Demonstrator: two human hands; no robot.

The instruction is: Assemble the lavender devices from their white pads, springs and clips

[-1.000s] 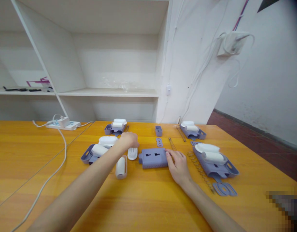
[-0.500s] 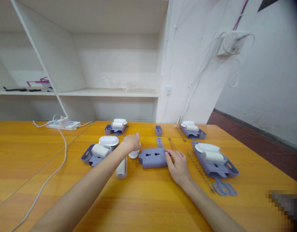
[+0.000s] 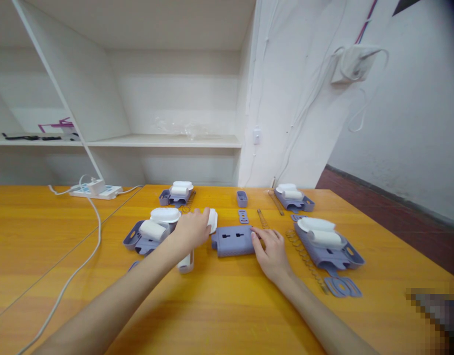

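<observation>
While the slotted purple case [image 3: 232, 242] lies long axis left to right, its end tab points left.
Beyond the case sit a small purple cup [image 3: 242, 199] and a flat plate [image 3: 243, 216]; to its left, the left forearm [image 3: 132, 286] partly hides a white roll [image 3: 184, 265]. The left hand [image 3: 193, 229], knuckles up, pinches a white tray [image 3: 213, 220] by the case's left end; the right hand [image 3: 271, 250] grips its right end, thumb nearest.

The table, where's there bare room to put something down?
Bare wood lies between the forearms, nearer than the purple box, and left of the white cable. It's crowded around the left hand, and right of the right hand, with a spring and purple parts.
</observation>
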